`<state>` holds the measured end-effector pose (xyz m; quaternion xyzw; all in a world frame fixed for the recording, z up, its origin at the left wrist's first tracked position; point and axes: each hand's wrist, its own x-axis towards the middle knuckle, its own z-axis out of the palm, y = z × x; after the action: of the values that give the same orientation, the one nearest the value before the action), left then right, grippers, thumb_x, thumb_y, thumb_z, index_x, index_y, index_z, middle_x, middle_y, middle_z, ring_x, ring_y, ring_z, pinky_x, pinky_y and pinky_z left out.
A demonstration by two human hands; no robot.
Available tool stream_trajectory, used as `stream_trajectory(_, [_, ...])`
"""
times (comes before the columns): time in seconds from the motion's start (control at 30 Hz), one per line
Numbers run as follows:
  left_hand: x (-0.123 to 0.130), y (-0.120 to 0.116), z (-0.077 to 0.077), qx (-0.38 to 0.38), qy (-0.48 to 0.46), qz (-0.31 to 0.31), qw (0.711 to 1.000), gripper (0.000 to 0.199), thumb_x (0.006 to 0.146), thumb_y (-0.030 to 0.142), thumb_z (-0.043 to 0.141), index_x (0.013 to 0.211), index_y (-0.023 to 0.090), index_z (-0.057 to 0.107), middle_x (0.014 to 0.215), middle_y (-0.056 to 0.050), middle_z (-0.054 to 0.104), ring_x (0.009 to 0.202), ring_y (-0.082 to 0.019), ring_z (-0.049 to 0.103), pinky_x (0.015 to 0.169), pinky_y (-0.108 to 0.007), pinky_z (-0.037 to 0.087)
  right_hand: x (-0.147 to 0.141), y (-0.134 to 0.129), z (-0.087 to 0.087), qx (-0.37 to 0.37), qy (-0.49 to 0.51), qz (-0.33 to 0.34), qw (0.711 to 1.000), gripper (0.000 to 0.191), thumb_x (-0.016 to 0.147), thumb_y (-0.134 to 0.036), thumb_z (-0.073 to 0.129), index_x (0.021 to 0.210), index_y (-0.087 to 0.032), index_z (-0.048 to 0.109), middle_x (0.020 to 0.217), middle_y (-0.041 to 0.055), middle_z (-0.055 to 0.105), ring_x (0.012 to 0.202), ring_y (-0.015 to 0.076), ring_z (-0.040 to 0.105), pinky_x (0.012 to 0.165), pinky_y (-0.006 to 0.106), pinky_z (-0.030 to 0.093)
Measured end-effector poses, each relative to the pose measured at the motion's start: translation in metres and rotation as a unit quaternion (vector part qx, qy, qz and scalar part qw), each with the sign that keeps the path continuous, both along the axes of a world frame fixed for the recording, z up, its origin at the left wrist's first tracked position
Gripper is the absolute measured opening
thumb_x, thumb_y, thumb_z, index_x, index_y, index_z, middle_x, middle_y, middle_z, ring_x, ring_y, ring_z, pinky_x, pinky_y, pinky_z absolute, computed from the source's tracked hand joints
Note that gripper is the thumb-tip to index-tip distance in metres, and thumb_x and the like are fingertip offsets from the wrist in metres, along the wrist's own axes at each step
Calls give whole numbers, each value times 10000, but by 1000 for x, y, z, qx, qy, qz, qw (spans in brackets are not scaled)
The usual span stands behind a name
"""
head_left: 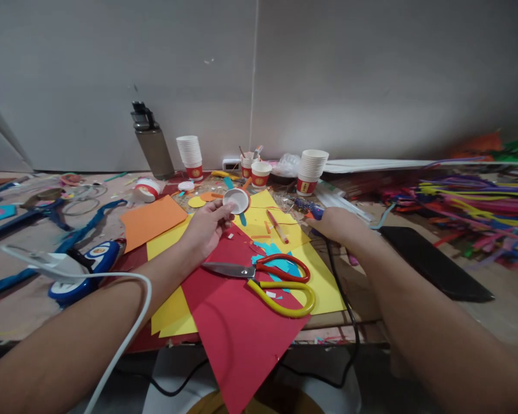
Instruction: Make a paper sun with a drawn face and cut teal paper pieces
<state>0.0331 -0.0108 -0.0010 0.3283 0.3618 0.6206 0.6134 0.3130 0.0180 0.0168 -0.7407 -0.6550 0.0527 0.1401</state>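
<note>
Below both hands spreads the table [21, 313]. Under the left grip, and nearer to the person, lies the red sheet [246, 333], and upon it rest the scissors [248, 272], probably put there for easy reach. The right hand [337, 223] is curled, it seems, around a blue tool [316, 213]; the palm is hidden, so I cannot tell how tightly. The left hand [211, 229] pinches a paper cup [237, 201] above the sheets, thumb at its rim and fingers behind, mouth tilted towards the person, perhaps to keep its inside visible. Beyond the right grip, a cup stack [313, 172] carries a red band with golden marks, too small to read.
</note>
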Motion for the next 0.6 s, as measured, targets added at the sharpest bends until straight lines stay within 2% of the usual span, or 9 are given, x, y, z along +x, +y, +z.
stream_trajectory(0.1, [0, -1, 2, 1, -13, -5, 1000, 229, 630, 157, 804, 781, 119, 636, 691, 7, 584, 574, -52, 508, 503, -170, 386, 2, 2, -1, -28, 23, -47, 998, 255, 642, -381, 707, 691, -132, 682, 777, 224, 690, 804, 348, 668, 618, 362, 426])
stream_trajectory(0.23, [0, -1, 4, -14, -35, -13, 999, 246, 620, 151, 810, 781, 121, 628, 695, -4, 610, 583, -62, 529, 519, -176, 407, 4, 2, -2, -36, 102, -66, 992, 251, 668, -369, 655, 724, -125, 677, 658, 154, 674, 587, 265, 645, 512, 325, 422])
stream_trajectory(0.33, [-1, 1, 3, -22, -53, -22, 998, 229, 638, 155, 801, 783, 128, 626, 680, 0, 613, 583, -67, 547, 525, -177, 427, 6, 3, -3, -14, 178, -68, 982, 264, 706, -365, 612, 785, -119, 666, 674, 128, 672, 510, 214, 612, 468, 304, 431])
stream_trajectory(0.5, [-2, 4, 0, -20, -66, -30, 997, 199, 670, 156, 781, 797, 124, 631, 697, -4, 623, 596, -71, 570, 537, -182, 458, 3, 6, -2, 69, 263, -56, 961, 291, 756, -320, 544, 960, -127, 621, 861, 153, 666, 602, 210, 621, 480, 300, 467])
stream_trajectory(0.6, [-3, 6, -3, -22, -67, -20, 997, 205, 666, 134, 778, 811, 123, 633, 727, -14, 639, 618, -76, 586, 559, -185, 475, -3, 6, 2, 126, 345, -50, 929, 254, 711, -251, 566, 950, -169, 577, 976, 143, 631, 681, 197, 604, 505, 298, 504])
